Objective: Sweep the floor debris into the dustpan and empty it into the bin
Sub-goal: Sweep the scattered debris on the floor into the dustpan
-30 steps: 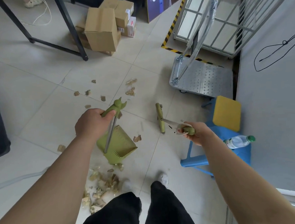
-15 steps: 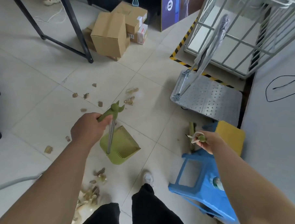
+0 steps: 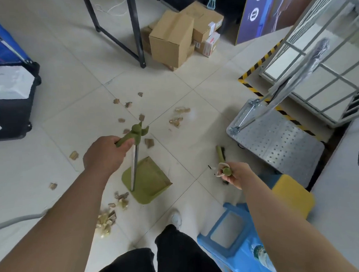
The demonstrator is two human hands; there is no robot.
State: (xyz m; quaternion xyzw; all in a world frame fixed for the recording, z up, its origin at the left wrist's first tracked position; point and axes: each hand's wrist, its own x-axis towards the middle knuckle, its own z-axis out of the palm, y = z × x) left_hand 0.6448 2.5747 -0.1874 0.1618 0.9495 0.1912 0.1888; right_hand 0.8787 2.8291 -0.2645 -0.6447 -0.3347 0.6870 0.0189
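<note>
**Dustpan in your left hand, broom in your right, scraps on the floor**

Your left hand is wrapped tight around the green grip at the top of the dustpan. Its metal pole runs down from your fist to the green pan, which sits low over the pale floor tiles with its open mouth turned away from you and to the right. You cannot tell whether the pan touches the floor.

Your right hand is closed around the green end of the broom. Only a short stretch of the broom shows past your fingers, pointing away from you toward the metal trolley; its head is blurred.

The debris lies in two groups. A thick heap of brown and yellowish scraps sits just beside the near left corner of the pan, close to your left forearm. Looser bits are scattered well beyond the dustpan handle, toward the cardboard boxes and the black table legs.

A blue stool stands under your right forearm, with a plastic bottle lying on it. A yellow stool stands just behind it. Your shoe and dark trousers show at the bottom edge. The bin cannot be made out.
</note>
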